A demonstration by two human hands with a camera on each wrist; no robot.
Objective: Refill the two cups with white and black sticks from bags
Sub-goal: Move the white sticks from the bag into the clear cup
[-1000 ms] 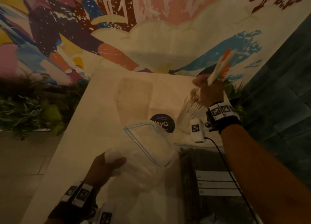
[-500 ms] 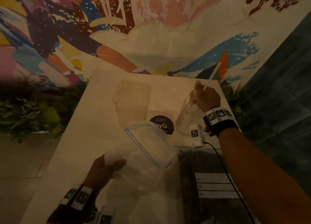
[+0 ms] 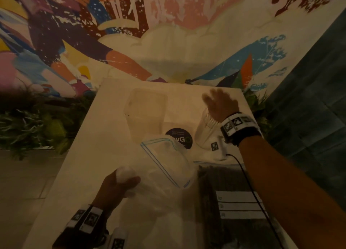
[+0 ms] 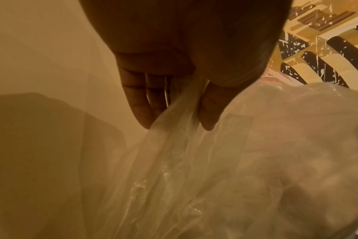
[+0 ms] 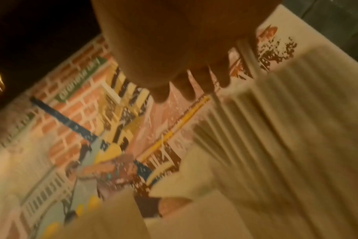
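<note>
My left hand (image 3: 119, 183) grips the bunched bottom of a clear zip bag (image 3: 168, 166), whose blue-lined mouth faces the cups. In the left wrist view, thumb and fingers (image 4: 139, 103) pinch the bag's (image 4: 174, 153) film. My right hand (image 3: 219, 104) hovers with fingers spread over a clear cup (image 3: 204, 134) packed with white sticks (image 3: 210, 120), and holds nothing. The right wrist view shows those white sticks (image 5: 276, 129) just below its straight fingers (image 5: 184, 90). A second clear cup (image 3: 148, 110) stands further back and looks empty. A bag of black sticks (image 3: 211, 192) lies at the near right.
The pale table (image 3: 89, 155) carries a round black sticker (image 3: 178, 138) between the cups. A painted wall (image 3: 168, 43) rises behind it. Green plants (image 3: 28, 129) flank the table on the left, and a dark tiled wall (image 3: 309, 117) stands on the right.
My right hand lowered the white sticks it held into the right cup and let go; its fingers are now spread above the cup. The left hand and bag have barely moved.
</note>
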